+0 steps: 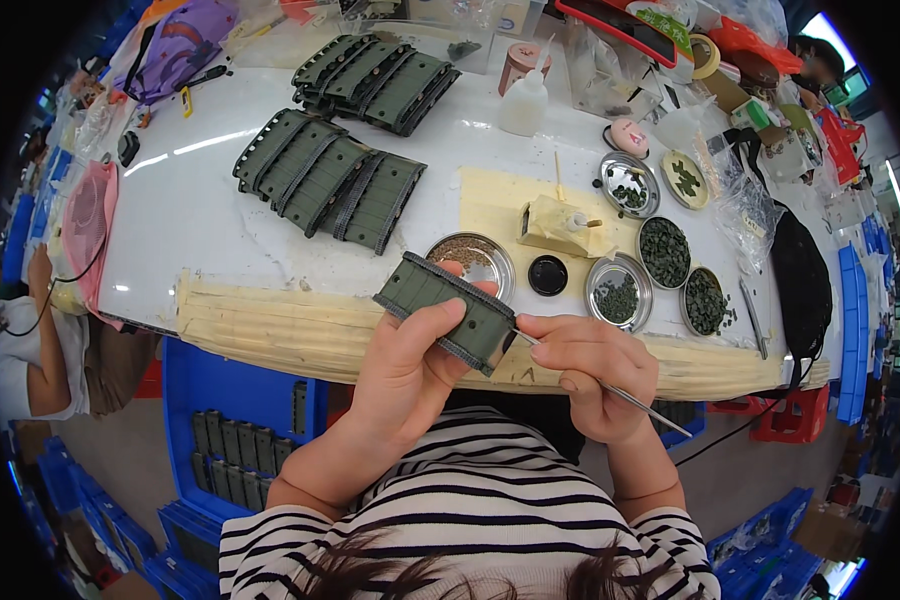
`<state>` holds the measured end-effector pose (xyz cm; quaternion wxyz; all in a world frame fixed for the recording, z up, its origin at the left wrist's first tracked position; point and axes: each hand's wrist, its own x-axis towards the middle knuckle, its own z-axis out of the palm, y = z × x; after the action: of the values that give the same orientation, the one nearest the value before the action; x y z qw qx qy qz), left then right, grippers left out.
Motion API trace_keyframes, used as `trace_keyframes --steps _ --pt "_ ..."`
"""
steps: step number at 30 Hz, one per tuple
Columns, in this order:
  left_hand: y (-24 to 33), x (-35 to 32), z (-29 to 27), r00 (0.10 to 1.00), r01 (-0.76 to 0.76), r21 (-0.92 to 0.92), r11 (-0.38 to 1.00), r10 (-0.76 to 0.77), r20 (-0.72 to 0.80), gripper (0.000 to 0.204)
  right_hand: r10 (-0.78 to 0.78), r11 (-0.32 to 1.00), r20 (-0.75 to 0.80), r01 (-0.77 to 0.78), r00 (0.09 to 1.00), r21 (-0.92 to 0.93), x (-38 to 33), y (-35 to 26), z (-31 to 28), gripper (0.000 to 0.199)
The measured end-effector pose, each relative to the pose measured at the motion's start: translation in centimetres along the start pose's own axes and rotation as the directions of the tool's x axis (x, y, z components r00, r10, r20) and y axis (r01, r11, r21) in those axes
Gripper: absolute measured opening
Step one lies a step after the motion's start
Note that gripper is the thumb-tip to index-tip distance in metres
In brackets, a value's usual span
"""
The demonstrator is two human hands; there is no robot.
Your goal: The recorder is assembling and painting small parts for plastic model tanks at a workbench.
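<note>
My left hand point(400, 370) grips a dark green rectangular plastic part point(480, 325) with ribbed long edges, thumb on its top face. The part tilts down to the right over the table's front edge. Pinched in my right hand point(605, 375) is a slim metal hand tool point(655, 410); its tip meets the part's right end, and its exact kind is unclear. Just beyond the part sits a metal dish point(508, 262) of small brownish bits. Past my right hand are a metal dish point(648, 300) and other round containers of small dark green pieces point(664, 250).
Rows of similar green parts point(330, 180) lie at back left, more point(380, 85) behind them. A black round cap point(547, 275), a yellow taped block point(560, 225) and a white squeeze bottle point(525, 105) stand mid-table. Tweezers point(753, 318) lie at right. A blue bin point(182, 390) is below left.
</note>
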<state>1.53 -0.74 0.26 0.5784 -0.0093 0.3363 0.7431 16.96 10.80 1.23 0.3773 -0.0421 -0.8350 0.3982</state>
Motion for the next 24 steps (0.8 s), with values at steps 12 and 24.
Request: trace_keyframes --steps 12,24 --pt "0.34 0.16 0.19 0.994 0.072 -0.046 0.996 -0.068 0.084 0.035 -0.052 0.996 -0.056 0.056 0.997 0.063 -0.49 -0.19 -0.12 0.018" --pt "0.22 0.50 -0.39 0.982 0.130 -0.112 0.985 -0.112 0.155 0.033 -0.091 0.994 -0.073 0.095 0.993 0.051 -0.90 -0.38 0.34 0.023"
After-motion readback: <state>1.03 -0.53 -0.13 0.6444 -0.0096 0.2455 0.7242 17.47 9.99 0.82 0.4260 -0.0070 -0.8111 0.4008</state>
